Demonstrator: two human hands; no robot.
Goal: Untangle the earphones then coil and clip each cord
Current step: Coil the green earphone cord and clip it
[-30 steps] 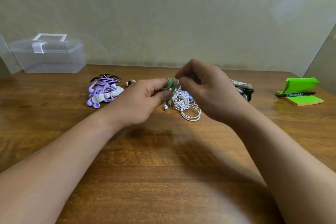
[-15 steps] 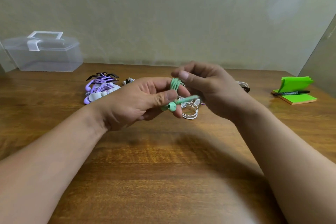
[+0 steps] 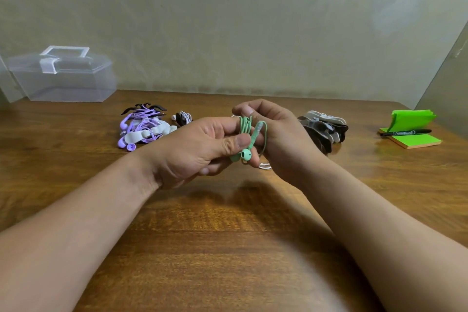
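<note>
Green earbud (image 3: 245,154) has swung down, left hand (image 3: 200,149) pinching its coiled cord (image 3: 245,126), right hand (image 3: 281,134) gripping it.

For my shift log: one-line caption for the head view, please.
The left hand and right hand hold the coiled green earphones over the wooden table; clipped purple earphones lie behind, left.

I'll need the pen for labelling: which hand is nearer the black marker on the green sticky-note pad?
Right. The right hand sits left of the black marker, at mid-table; the left hand is even farther left. Both hold the mint-green earphone cord.
</note>
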